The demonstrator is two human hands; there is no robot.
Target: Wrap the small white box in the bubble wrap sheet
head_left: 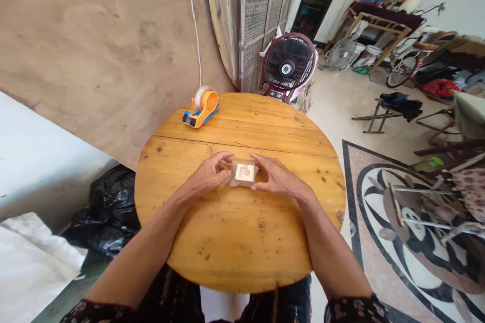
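Note:
A small packet (244, 172) in clear plastic wrap, with a pale label bearing a reddish print, lies on the round wooden table (242, 242) between my two hands. My left hand (212, 174) is at the packet's left end, its thumb and fingers apart and curved toward the wrap. Around the right end curves my right hand (278, 175), thumb and forefinger spread on either side of it. Neither hand visibly grips the packet; whether the fingertips touch the wrap I cannot tell for sure.
An orange and blue tape dispenser (202, 107) stands near the table's far left edge. Behind the table is a dark red fan (288, 65). A wooden board (113, 35) leans at the left, above a black plastic bag (108, 212). A folding stool (382, 111) stands at the right.

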